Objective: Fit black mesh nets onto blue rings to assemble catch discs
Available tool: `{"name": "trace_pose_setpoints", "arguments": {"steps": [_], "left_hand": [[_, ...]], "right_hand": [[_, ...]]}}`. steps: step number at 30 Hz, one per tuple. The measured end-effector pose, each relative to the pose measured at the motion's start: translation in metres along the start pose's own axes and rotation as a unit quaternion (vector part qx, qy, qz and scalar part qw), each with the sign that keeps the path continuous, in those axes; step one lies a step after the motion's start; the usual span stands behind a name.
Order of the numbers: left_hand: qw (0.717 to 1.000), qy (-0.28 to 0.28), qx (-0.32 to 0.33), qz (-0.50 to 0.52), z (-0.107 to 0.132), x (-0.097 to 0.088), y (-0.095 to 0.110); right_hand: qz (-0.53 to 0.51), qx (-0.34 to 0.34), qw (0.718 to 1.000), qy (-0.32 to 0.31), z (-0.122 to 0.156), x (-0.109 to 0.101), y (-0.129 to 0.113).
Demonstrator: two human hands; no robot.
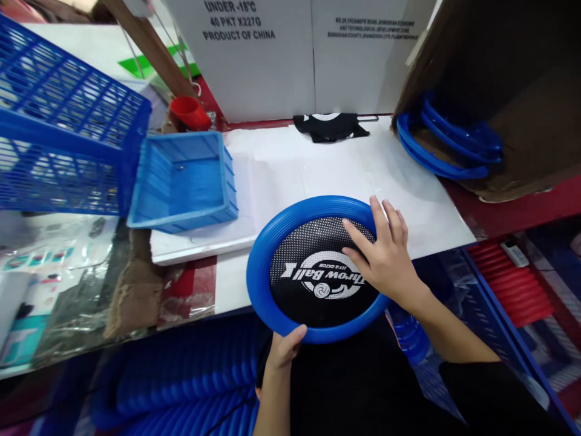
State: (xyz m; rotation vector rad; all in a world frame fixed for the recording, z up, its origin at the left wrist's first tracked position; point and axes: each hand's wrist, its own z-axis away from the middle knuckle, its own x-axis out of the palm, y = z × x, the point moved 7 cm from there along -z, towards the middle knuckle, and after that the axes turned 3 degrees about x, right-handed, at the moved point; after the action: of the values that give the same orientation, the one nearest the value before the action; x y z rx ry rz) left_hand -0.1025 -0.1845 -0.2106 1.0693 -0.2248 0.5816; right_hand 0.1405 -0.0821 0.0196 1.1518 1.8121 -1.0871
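A round blue-rimmed disc (265,254) with black mesh and white "Throw Ball" print lies at the near edge of the white table (318,163). My left hand (284,351) grips its near rim from below, thumb over the rim. My right hand (385,254) lies flat on the mesh at the right side, fingers stretched out and spread, reaching the far rim.
A light blue tray (181,181) and a blue wire basket (59,127) stand at the left. A red cup (188,112) and a black cloth (329,126) sit at the back. Several blue rims (445,151) lie in a cardboard box at right. Stacked blue rims (181,381) sit below.
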Motion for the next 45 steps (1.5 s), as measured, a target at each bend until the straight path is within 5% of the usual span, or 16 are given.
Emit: {"name": "trace_pose_setpoints", "arguments": {"steps": [18,34,45], "left_hand": [[1.0,-0.025,-0.01,0.01,0.017,0.025,0.016],[0.999,-0.047,-0.013,-0.009,-0.007,-0.007,-0.006],[0.998,-0.054,-0.002,-0.012,-0.007,-0.004,-0.003]], "right_hand": [[0.049,-0.006,0.999,-0.023,-0.011,0.012,-0.005],[0.136,-0.054,0.989,0.01,-0.005,0.012,-0.008],[0.067,-0.034,0.997,0.012,-0.006,0.009,-0.009]]}}
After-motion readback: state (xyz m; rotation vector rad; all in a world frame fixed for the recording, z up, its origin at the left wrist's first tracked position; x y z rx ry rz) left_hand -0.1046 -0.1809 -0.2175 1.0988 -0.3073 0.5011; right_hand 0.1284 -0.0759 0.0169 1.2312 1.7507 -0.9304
